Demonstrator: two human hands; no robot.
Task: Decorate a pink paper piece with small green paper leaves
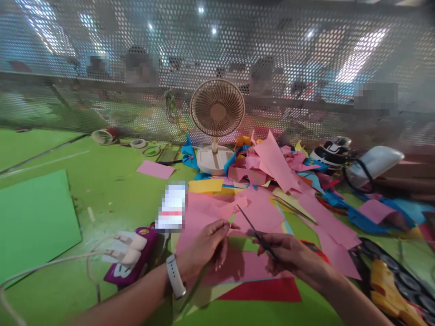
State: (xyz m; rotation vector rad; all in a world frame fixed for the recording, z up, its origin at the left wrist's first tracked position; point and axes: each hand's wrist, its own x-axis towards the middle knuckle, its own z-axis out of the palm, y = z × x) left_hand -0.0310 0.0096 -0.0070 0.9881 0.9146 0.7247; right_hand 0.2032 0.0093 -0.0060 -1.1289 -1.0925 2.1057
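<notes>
At far left a green sheet (34, 222) lies flat on the green bench (102, 181). Nearer the fingers, a purple power strip (131, 260) with white plugs is seen.

The left hand (207, 246), with a white watch (176, 276) on its wrist, is closed in a pinch on a green paper strip (232, 218). The strip's long axis runs from low left, under the palm, up to the right. Its tip shows just past the fingertips.

Just right of that tip, the scissors (253, 226) are gripped in the clenched fingers of the right hand (288, 256). The blades point up and left, close to the strip; whether they touch it cannot be told. The left hand is the nearer to the strip.

Beyond the fingers, pink paper sheets (258, 210) are spread over the bench. A desk fan (217, 111) and a perforated screen (306, 54) stand behind them.
</notes>
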